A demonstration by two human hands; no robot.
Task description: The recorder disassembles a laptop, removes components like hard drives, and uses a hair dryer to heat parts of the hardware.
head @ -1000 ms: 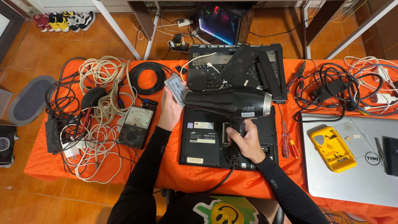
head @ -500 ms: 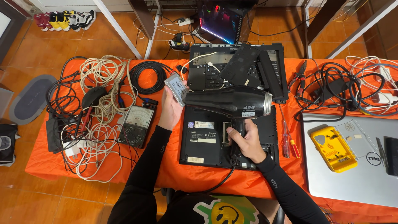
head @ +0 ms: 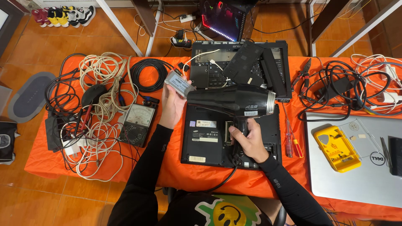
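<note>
I am leaning over the tabletop (head: 58, 165), draped in an orange cloth that is running out of view at the right edge and under my own body at the bottom. At the right, a silver laptop (head: 360, 175) is lying lid shut, its far corner cut off by the frame, with a yellow tool case (head: 337, 148) resting on it. In front of me a black laptop (head: 211, 140) is lying underside up, much of its far edge hidden behind what I am holding; a second opened black laptop (head: 240, 67) is sitting beyond it with loose panels on top. At the left, a tangle of white and black cables (head: 98, 109) is covering the cloth so thickly that I cannot tell the single leads apart, and an analog multimeter (head: 136, 125) is lying just beside it. My right hand (head: 247, 140) is wrapping its grip around the handle of a black hair dryer (head: 230, 102), which is hanging level above the upturned laptop, nozzle pointing left; my fingers are hiding most of the handle. My left hand (head: 171, 104) is clenching a small grey flat drive (head: 178, 83) just before the nozzle, its lower half covered by my fingers. A red screwdriver (head: 289, 136) is lying beside the laptop.
</note>
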